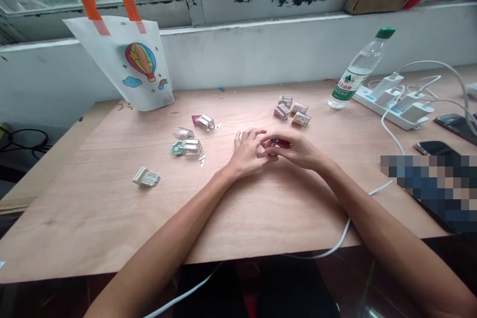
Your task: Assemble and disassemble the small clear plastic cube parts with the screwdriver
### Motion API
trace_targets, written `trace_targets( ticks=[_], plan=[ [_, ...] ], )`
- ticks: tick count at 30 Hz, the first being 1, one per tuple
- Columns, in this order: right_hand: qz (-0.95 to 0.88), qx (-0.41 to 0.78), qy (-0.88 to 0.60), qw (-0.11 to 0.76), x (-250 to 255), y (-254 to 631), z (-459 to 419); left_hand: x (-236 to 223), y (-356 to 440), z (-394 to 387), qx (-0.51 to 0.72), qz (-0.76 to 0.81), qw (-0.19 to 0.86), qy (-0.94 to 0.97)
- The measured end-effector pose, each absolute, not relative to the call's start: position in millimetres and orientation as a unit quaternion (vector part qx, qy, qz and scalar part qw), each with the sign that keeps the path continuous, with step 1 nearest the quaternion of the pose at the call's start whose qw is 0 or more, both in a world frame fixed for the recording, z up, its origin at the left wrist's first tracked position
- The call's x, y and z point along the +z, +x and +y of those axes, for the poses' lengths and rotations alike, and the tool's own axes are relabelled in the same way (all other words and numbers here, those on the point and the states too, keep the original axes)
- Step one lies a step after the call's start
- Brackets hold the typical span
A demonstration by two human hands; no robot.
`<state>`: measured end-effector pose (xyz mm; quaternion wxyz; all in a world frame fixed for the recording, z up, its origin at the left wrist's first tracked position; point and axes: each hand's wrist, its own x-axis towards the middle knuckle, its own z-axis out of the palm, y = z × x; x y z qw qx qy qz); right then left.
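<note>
Both forearms reached in over the front edge of the desk (112, 228) and slanted inward, so that the hands met a little beyond its middle, toward the far edge. The left hand (248, 153) lay low with its back upward, fingers bent and somewhat spread, their tips near the right hand's; whether it gripped anything could not be told. The right hand (300, 149) curled in from the right edge's side, thumb and fingers pinching a small dark red piece (282, 143), mostly hidden between them, just above the wood. To the left lay a green-ended clear case (187, 147), with a cream-ended case (146, 177) nearer the left edge. A cluster of clear cases (291, 111) sat toward the far edge, beyond the right hand.
</note>
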<state>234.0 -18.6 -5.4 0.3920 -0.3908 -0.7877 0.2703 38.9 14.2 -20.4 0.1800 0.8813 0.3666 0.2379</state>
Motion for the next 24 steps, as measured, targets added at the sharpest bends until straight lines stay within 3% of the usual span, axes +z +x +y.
trace_targets(
  ticks=[16, 24],
  plan=[
    [-0.753, 0.236, -0.443, 0.425, -6.1, 236.0, -15.9, -16.0, 36.6, 11.3, 0.226, 0.351, 0.175, 0.892],
    [-0.721, 0.127, -0.528, 0.431, -13.1, 248.2, -4.7, -15.1, 41.0, 4.4, 0.24, 0.379, 0.072, 0.891]
  ],
)
